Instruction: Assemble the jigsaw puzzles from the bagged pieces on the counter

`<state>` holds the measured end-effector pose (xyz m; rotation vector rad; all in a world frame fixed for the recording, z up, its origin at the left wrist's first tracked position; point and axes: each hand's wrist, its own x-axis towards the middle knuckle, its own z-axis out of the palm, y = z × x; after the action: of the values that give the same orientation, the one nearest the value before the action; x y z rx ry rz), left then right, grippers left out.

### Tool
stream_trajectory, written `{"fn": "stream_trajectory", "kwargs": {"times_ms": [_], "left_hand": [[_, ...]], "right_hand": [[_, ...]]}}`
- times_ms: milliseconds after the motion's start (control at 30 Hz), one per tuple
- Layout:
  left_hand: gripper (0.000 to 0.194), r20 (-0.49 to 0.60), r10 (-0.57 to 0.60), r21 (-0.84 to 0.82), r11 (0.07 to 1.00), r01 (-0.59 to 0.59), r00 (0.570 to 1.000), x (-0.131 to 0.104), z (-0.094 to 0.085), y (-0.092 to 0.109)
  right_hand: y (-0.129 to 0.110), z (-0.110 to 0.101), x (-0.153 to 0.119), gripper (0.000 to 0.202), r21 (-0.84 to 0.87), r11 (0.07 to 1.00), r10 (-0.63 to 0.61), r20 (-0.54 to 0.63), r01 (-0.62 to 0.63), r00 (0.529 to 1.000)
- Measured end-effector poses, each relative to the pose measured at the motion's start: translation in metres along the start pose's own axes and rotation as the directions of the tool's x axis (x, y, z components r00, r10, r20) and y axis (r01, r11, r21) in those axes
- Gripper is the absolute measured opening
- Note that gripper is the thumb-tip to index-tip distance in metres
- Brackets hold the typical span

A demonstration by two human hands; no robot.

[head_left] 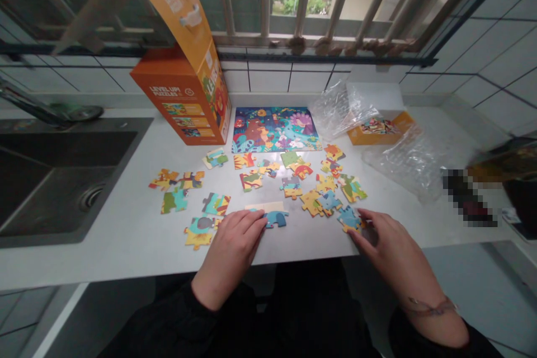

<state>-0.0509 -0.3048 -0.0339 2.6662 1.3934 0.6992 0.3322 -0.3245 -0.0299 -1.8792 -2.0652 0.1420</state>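
Observation:
Near the counter's front edge lie blue-and-cream puzzle pieces, fitted together or side by side. My left hand is closed over their left end, fingers pressed together and bent, the thumb hidden. To the right, my right hand has its thumb and fingers at the edges of a blue puzzle piece, which is at the counter surface. Just beyond that piece sits a yellow-and-blue cluster of pieces. Left of my left hand are grey-and-yellow pieces and a grey-and-green piece.
An orange puzzle box stands with its lid up. A dark picture sheet lies at the back, near crumpled clear plastic and an open orange tray. More pieces are scattered around. A sink is at left.

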Motion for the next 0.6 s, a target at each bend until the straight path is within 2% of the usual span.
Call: {"fn": "stream_trajectory", "kwargs": {"times_ms": [200,367,467,600], "left_hand": [[0.031,0.013,0.020,0.007,1.000,-0.020,1.000,0.003,0.000,0.002],[0.034,0.037,0.010,-0.014,1.000,-0.009,0.999,0.008,0.001,0.004],[0.034,0.040,-0.004,-0.047,0.999,0.006,0.999,0.010,0.000,0.005],[0.032,-0.038,-0.028,-0.101,0.995,0.024,0.999,0.008,-0.004,0.006]], "right_hand": [[-0.006,-0.007,0.003,0.063,0.077,0.989,0.127,0.011,-0.128,0.992],[-0.011,-0.013,0.002,0.048,0.216,0.936,0.256,0.118,-0.277,0.959],[-0.029,-0.013,0.004,0.042,0.372,0.869,0.255,0.226,-0.326,0.940],[-0.073,0.000,0.009,0.039,0.597,0.705,0.139,0.413,-0.383,0.900]]}}
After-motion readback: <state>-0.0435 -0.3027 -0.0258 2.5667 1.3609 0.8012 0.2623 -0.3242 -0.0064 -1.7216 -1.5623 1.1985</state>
